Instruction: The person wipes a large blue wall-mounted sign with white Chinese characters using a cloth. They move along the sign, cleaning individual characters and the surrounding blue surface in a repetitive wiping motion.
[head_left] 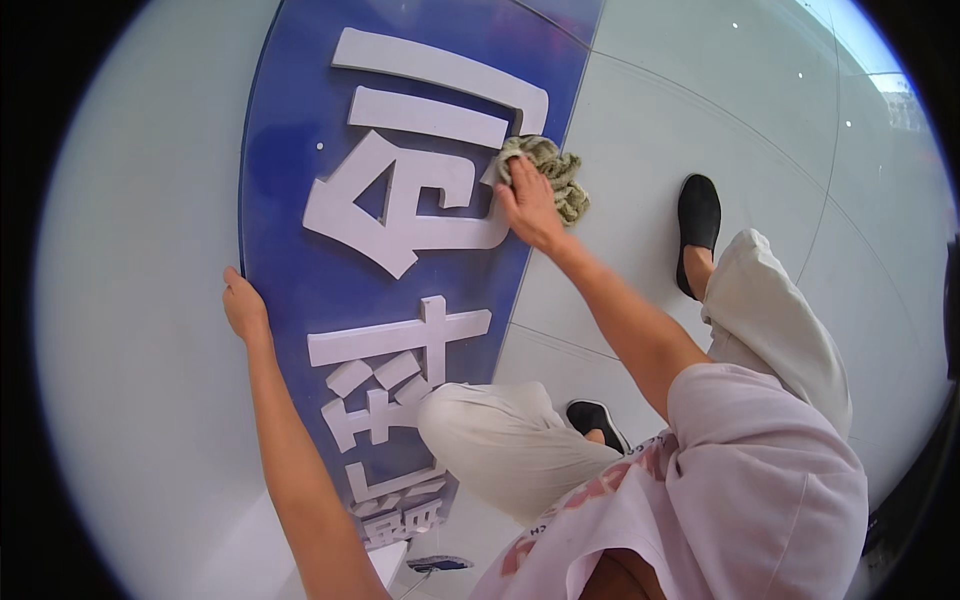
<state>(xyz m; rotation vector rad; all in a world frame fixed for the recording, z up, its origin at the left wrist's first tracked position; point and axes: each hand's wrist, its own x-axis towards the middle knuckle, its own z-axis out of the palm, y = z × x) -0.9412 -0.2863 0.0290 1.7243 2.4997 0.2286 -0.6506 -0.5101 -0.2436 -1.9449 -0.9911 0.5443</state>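
A long blue sign board (285,110) with raised white characters (410,205) runs down the middle of the view. My right hand (530,205) presses a crumpled olive-green cloth (565,180) against the ends of the raised strokes, at the board's right edge. Part of the cloth spills past that edge, over the floor. On the opposite side, my left hand (245,305) is closed on the board's left edge; some of its fingers are hidden. My knee overlaps the lower characters.
Pale floor tiles (640,120) with dark joints extend to the right. My feet in black slip-on shoes (698,215) stand beside the board. A plain pale wall-like surface (150,200) lies to the left. Near the bottom is a flat blue-and-white mop-like thing (440,563).
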